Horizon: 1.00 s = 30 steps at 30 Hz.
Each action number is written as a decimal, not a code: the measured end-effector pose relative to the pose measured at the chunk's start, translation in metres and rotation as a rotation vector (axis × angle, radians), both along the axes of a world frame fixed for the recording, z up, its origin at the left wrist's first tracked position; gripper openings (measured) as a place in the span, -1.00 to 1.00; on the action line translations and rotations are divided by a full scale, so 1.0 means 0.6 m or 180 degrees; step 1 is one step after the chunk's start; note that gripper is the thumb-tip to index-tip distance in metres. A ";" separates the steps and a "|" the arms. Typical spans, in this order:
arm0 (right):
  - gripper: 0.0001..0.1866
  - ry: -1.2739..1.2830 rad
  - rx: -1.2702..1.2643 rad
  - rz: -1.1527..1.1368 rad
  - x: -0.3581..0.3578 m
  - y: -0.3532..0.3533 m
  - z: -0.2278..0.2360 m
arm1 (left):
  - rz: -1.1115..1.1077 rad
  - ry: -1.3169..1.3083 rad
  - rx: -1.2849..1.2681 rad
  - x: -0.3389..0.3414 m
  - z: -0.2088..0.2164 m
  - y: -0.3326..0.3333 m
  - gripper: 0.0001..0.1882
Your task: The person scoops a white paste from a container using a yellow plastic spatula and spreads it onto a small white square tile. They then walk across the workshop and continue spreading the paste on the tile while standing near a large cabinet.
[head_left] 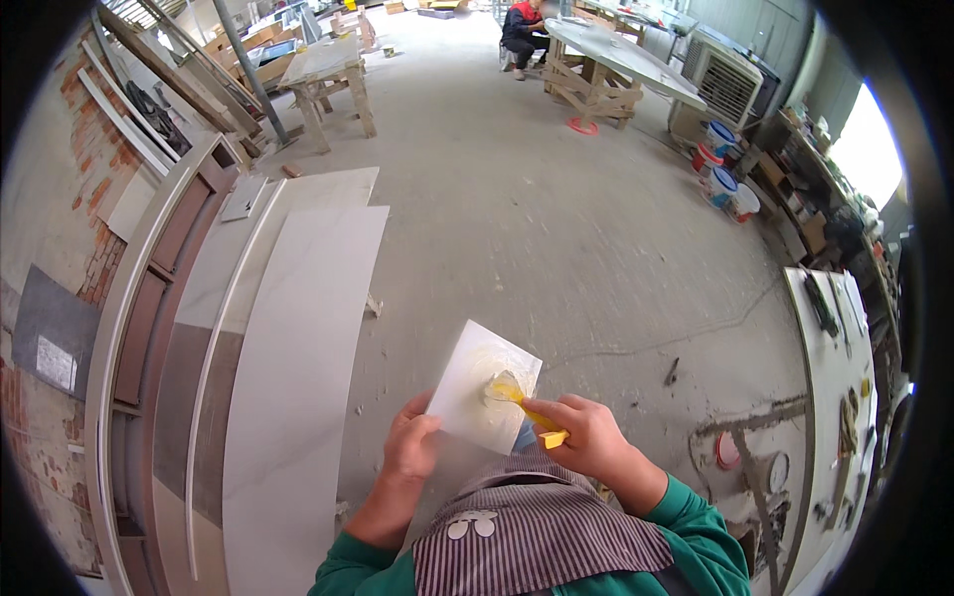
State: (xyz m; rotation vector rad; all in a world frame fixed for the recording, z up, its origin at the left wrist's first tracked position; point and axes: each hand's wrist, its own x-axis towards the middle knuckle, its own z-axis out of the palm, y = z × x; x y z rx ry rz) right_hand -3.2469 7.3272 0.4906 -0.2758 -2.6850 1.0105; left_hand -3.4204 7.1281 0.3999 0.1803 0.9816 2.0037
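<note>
My left hand grips a white rectangular board by its left edge, thumb on the upper face. The board is held tilted in front of my striped apron. In my right hand is a putty knife with a yellow handle, my fingers wrapped round it. Its blade rests on the board's face, where a pale cream paste is smeared. Paste covers most of the blade.
Long pale slabs lie to my left beside a brown-and-white frame. A tool-strewn table stands at right, with buckets farther off. A person sits by a far slab-topped table.
</note>
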 end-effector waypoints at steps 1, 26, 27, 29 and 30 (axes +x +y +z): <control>-0.54 -0.0047 0.0009 0.0056 -0.032 0.030 -0.005 | 0.0029 -0.0010 0.0045 -0.024 -0.004 0.028 -0.34; -0.49 -0.0793 -0.4362 0.0631 -0.864 0.802 -0.049 | 0.1239 -0.0504 -0.0083 -0.717 -0.061 0.627 -0.38; -0.48 -0.0821 -0.4555 0.0696 -0.903 0.822 -0.055 | 0.1218 -0.0327 0.0160 -0.757 -0.055 0.642 -0.38; -0.45 -0.0886 -0.4989 0.0847 -0.978 0.867 -0.059 | 0.1280 -0.0284 0.0333 -0.824 -0.045 0.681 -0.37; -0.41 -0.0978 -0.4787 0.0765 -1.016 0.889 -0.059 | 0.1293 -0.0295 0.0297 -0.865 -0.040 0.701 -0.36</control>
